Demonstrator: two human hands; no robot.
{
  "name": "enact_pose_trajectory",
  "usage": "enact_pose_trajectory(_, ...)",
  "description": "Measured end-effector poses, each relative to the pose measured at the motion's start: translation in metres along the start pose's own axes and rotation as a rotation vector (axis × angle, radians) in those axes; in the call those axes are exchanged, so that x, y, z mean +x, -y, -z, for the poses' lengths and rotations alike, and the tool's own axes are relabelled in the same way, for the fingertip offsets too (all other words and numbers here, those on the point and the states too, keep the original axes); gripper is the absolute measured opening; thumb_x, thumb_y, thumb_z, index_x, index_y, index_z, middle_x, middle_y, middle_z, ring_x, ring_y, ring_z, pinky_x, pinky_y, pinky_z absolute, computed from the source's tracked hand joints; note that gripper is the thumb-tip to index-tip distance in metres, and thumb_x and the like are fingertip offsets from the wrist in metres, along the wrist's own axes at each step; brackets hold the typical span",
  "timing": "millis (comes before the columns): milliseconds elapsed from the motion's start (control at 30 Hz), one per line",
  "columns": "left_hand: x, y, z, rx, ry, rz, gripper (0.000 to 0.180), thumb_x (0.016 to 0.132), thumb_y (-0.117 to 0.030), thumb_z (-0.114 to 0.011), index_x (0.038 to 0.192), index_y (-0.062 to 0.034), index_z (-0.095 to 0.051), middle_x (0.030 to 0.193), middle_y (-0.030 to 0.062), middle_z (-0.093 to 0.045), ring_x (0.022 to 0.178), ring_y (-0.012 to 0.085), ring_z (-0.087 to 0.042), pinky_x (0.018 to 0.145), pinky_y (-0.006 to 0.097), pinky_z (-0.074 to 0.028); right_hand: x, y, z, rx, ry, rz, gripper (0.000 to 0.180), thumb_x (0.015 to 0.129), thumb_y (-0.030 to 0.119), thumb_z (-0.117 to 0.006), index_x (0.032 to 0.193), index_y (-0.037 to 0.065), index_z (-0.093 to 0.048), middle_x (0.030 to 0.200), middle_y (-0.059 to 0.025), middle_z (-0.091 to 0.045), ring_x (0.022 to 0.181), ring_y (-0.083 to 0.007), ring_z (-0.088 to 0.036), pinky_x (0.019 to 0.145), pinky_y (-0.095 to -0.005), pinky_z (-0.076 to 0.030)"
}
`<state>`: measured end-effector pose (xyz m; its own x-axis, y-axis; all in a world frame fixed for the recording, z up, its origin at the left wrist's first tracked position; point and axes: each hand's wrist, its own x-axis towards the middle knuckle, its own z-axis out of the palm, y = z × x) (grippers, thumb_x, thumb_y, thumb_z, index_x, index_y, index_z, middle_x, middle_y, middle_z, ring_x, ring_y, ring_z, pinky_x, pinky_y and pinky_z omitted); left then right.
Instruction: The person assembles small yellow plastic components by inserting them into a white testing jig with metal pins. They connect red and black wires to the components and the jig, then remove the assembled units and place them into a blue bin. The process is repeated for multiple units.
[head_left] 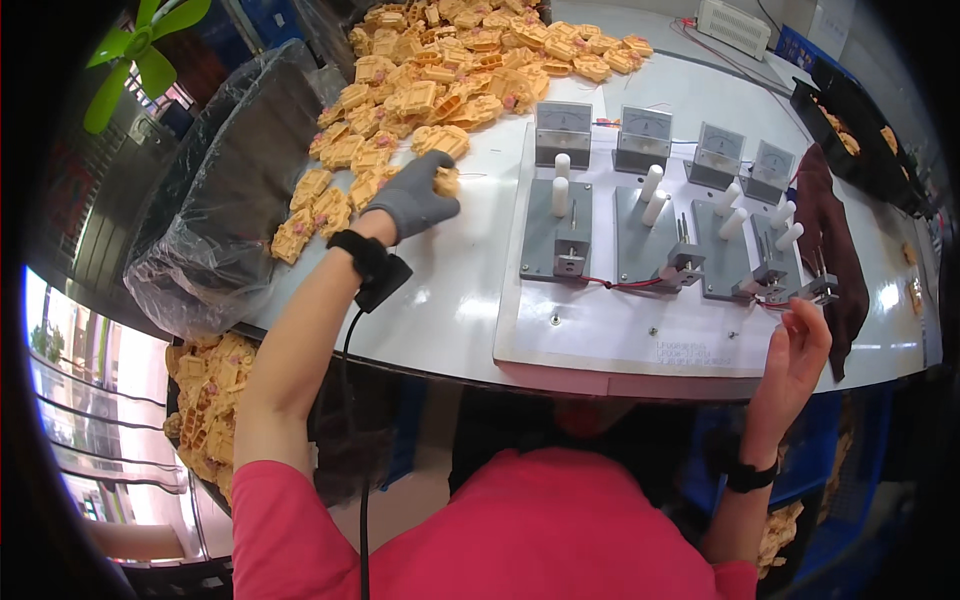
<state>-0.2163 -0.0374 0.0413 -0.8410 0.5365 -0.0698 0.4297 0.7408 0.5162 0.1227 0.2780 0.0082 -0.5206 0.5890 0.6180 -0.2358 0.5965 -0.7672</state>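
My left hand [412, 203], in a grey glove, is closed around a tan-yellow moulded plastic part [447, 182]. It is at the near edge of a large heap of similar parts [430, 95]. My bare right hand [797, 350] is by the front of a test board [590, 345], its fingers fairly straight and nothing visible in them. Its fingertips are close to the metal block [822, 290] of the rightmost grey fixture; whether they touch it I cannot tell. Several such fixtures [545, 225] with white pegs stand in a row, each behind it with an analogue meter [563, 130].
A black bin lined with clear plastic [225, 190] stands left of the heap. A dark red cloth [835, 260] lies right of the board. At the far right is a black tray [870, 150]; a white device [733, 28] sits at the back. A green fan [145, 50] is upper left.
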Motion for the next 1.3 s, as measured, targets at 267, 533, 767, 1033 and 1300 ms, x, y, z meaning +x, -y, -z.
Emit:
enact_pose_trajectory(267, -0.066, 0.010, 0.026, -1.152, 0.048, 0.098, 0.059, 0.087, -0.007, -0.061, 0.142, 0.0013, -0.041, 0.131, 0.0124, -0.056, 0.117, 0.0225, -0.060, 0.103, 0.038, -0.051, -0.023, 0.065, -0.092, 0.364, 0.521, -0.228, 0.055, 0.086, 0.005, -0.070, 0.137, 0.004, -0.048, 0.124, -0.0107, -0.058, 0.107, -0.0180, -0.057, 0.088, -0.0301, -0.046)
enact_pose_trajectory(533, -0.091, -0.031, 0.013, -1.513, 0.223, 0.034, 0.061, 0.090, -0.007, -0.065, 0.146, -0.0017, -0.039, 0.137, 0.0145, -0.054, 0.125, 0.0248, -0.056, 0.107, 0.037, -0.049, -0.013, 0.060, -0.137, 0.573, 0.538, -0.358, 0.055, 0.094, 0.009, -0.065, 0.144, 0.005, -0.042, 0.122, -0.0081, -0.055, 0.108, -0.0158, -0.056, 0.091, -0.0291, -0.047)
enact_pose_trajectory(767, -0.081, -0.038, 0.000, -1.514, 0.262, -0.012, 0.063, 0.090, -0.006, -0.067, 0.146, -0.0029, -0.038, 0.135, 0.0141, -0.055, 0.124, 0.0243, -0.058, 0.099, 0.029, -0.053, -0.020, 0.051, -0.139, 0.528, 0.542, -0.241, 0.048, 0.093, 0.008, -0.065, 0.139, 0.008, -0.051, 0.117, -0.0064, -0.058, 0.103, -0.0138, -0.058, 0.090, -0.0284, -0.047)
enact_pose_trajectory(1033, -0.087, -0.050, -0.006, -1.193, 0.008, -0.056, 0.058, 0.086, 0.001, -0.071, 0.137, -0.0044, -0.045, 0.123, 0.0092, -0.060, 0.116, 0.0181, -0.060, 0.095, 0.028, -0.053, -0.017, 0.052, -0.136, 0.545, 0.598, -0.232, 0.029, 0.090, 0.011, -0.069, 0.118, 0.006, -0.061, 0.103, -0.0043, -0.064, 0.091, -0.0135, -0.061, 0.085, -0.0279, -0.049)
enact_pose_trajectory(1300, -0.060, -0.038, -0.022, -0.889, -0.088, -0.209, 0.043, 0.087, 0.010, -0.065, 0.122, -0.0098, -0.051, 0.129, 0.0067, -0.056, 0.120, 0.0183, -0.057, 0.106, 0.031, -0.047, -0.017, 0.053, -0.135, 0.567, 0.579, -0.215, 0.030, 0.088, 0.010, -0.070, 0.117, 0.006, -0.062, 0.105, -0.0053, -0.063, 0.089, -0.0133, -0.061, 0.084, -0.0276, -0.049)
